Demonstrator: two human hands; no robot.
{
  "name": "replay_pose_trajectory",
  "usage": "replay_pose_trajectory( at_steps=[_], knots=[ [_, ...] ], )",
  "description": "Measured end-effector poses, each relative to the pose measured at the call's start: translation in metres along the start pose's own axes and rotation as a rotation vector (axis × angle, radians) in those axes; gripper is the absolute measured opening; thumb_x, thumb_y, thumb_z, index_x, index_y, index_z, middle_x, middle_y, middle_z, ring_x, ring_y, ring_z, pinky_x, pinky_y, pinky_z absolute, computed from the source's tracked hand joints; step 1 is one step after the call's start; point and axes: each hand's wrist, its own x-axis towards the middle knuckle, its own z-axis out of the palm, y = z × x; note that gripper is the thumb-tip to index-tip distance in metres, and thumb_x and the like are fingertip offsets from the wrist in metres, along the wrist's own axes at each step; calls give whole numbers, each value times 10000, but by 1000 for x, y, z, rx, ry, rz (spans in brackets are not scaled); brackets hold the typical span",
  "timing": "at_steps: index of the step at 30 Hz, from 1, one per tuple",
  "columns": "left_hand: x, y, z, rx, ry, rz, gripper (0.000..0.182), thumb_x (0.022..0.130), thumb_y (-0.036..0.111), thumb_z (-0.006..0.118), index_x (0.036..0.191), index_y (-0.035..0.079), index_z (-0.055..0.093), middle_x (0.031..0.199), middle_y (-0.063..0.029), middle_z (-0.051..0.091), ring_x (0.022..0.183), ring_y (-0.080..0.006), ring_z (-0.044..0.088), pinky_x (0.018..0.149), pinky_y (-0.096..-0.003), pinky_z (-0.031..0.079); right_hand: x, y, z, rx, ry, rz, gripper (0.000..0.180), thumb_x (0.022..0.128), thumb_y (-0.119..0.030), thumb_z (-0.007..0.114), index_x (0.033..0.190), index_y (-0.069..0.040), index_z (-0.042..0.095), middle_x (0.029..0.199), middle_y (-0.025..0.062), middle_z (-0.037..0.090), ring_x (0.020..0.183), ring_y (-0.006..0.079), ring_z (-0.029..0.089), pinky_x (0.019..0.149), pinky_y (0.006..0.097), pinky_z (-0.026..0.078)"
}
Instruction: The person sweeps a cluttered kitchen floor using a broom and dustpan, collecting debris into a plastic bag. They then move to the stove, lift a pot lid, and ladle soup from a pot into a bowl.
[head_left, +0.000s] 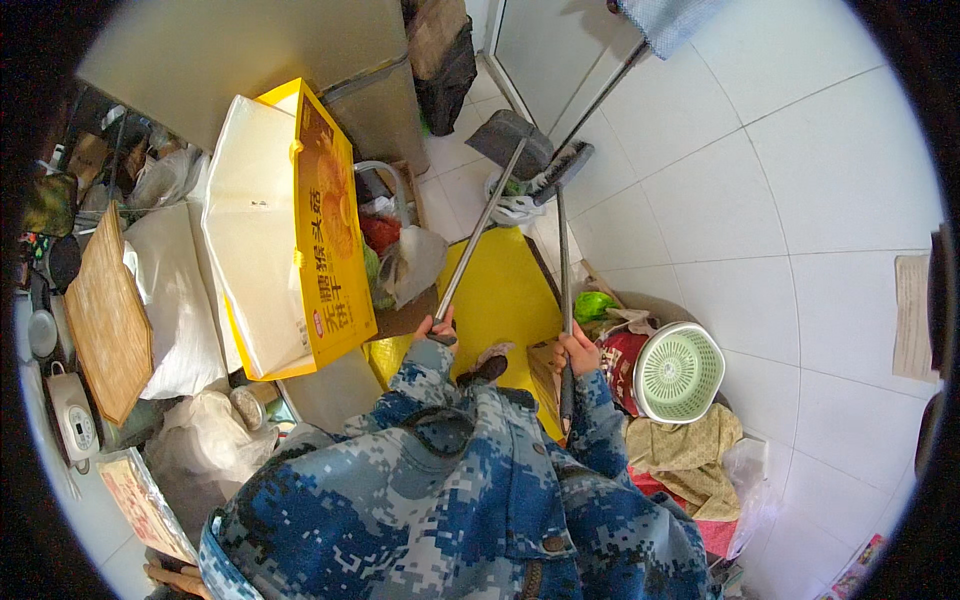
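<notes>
My left hand (437, 328) grips the end of the metal handle of a long-handled dustpan (517, 142), whose dark pan is lifted out ahead of me. In my right hand (576, 349) is the handle of a broom (566, 174). The dark broom head, with pale-tipped bristles, is close to the pan's right edge; whether they touch I cannot tell. Just beneath them, a white plastic bag (517, 208) holding something green lies at the far end of a yellow floor mat (491, 281). One dark shoe (491, 367) shows on the mat.
A large yellow carton (330, 240) stands at left beside a bag-filled basket (394, 180). A pole (607, 82) with a bluish cloth leans on the white tiled wall (750, 187). At right, a green colander (679, 373) sits near cloth-covered items (686, 457). A wooden board (109, 322) stands far left.
</notes>
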Motion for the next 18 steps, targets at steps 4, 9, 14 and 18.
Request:
replay_pose_trajectory(
  at_steps=[4, 9, 14, 18],
  knots=[
    [-6, -1, 4, 118, 21, 20, 449, 836, 291, 411, 1207, 51, 333, 502, 6, 504, 437, -104, 436, 411, -254, 400, -1, 0, 2, 25, 11, 7, 427, 776, -60, 497, 1184, -125, 388, 593, 63, 468, 401, 155, 429, 361, 285, 369],
    [-15, -6, 11, -11, 15, 13, 402, 829, 237, 437, 1186, 67, 362, 547, -2, 533, 433, -98, 441, 406, -236, 403, -6, -1, 2, -53, 76, 11, 458, 780, -56, 493, 1213, -106, 356, 585, 62, 480, 384, 154, 420, 349, 276, 355],
    [-15, -7, 13, 104, 88, 107, 377, 822, 244, 456, 1149, 67, 399, 558, -9, 522, 423, -87, 424, 421, -233, 407, -5, -2, -4, -95, 152, 47, 445, 781, -44, 488, 1206, -100, 368, 586, 59, 484, 380, 151, 417, 345, 273, 355],
    [-16, -5, 9, 129, 44, 128, 390, 833, 201, 415, 1169, 28, 314, 1177, -161, 397, 475, -96, 433, 394, -217, 388, -3, -1, -8, -52, 54, -27, 448, 776, -55, 504, 1203, -103, 374, 586, 55, 484, 385, 147, 420, 340, 279, 357]
  ],
)
